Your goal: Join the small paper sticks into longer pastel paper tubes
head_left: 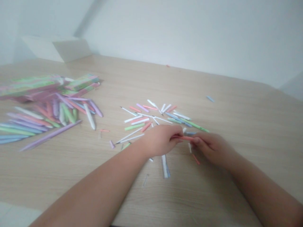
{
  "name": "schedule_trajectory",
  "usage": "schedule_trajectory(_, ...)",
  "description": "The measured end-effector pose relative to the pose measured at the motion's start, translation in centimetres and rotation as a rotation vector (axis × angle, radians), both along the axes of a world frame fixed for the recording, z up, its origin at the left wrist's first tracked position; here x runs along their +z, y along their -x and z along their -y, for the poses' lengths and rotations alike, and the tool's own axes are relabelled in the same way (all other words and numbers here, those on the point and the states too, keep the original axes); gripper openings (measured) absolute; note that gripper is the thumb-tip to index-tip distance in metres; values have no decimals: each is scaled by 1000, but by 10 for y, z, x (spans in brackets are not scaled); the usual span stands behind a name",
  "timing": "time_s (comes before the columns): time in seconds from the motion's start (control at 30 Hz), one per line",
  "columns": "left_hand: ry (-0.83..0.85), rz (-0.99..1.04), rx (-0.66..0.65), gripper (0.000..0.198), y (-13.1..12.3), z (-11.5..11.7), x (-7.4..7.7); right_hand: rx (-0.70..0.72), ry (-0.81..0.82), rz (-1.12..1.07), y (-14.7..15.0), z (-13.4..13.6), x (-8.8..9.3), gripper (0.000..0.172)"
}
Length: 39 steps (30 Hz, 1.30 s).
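Note:
My left hand (pixel 161 138) and my right hand (pixel 210 146) meet over the wooden table (pixel 213 91), fingers closed on the two ends of a pink pen barrel (pixel 187 138) held level between them. A white piece and a blue piece (pixel 165 166) stick out below my left hand. Beyond the hands lies a scatter of loose pen parts (pixel 156 118): white refills, pink, green, purple and blue barrels and caps. A small pink piece (pixel 196 159) lies under my right hand.
A heap of pastel pens (pixel 47 118) covers the table's left side, with flat pastel packs (pixel 80 82) behind it. A white box (pixel 56 47) stands at the back left by the wall. A lone blue cap (pixel 209 98) lies far right.

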<state>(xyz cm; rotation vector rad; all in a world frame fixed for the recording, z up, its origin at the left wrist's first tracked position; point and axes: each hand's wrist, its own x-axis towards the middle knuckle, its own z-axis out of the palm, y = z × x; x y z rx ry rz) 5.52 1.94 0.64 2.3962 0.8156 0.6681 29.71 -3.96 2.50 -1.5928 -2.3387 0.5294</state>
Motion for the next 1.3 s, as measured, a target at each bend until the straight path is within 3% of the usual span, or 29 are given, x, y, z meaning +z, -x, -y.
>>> schedule_trajectory(0.1, 19, -10, 29, 19, -1, -1, -1, -26, -85, -112, 0, 1, -7, 25)
schedule_trajectory(0.2, 36, 0, 47, 20, -1, -2, -3, -79, -145, -193, -3, 1, -13, 27)
schedule_trajectory(0.33, 41, 10, 52, 19, 0, -4, -4, -61, -159, -106, -7, -1, -10, 17)
schedule_trajectory(0.57, 12, 31, 28, 17, 0, -2, -2, -75, -115, 0, -8, -2, -6, 38)
schedule_trajectory(0.67, 17, 27, 44, 17, 0, -3, -3, -86, -78, -120, -9, -2, -8, 23)
schedule_trajectory(0.73, 17, 17, 57, 18, 0, -4, -4, -91, -85, -160, -8, -3, -8, 25)
schedule_trajectory(0.83, 13, 12, 54, 17, 1, -4, -3, -60, -130, -56, -7, -3, -5, 19)
schedule_trajectory(0.93, -18, 7, 36, 16, 2, -1, 0, -19, -170, 62, -4, -1, -2, 27)
schedule_trajectory(1.1, -64, 25, 11, 13, 6, 0, 7, -24, -131, 53, -2, 2, -2, 41)
schedule_trajectory(1.2, 55, 169, 56, 10, 5, -5, 7, -98, -89, -42, -2, 2, -5, 42)
schedule_trajectory(1.3, 385, 563, 168, 25, 0, -9, 8, -200, -39, -257, 2, 4, -7, 44)
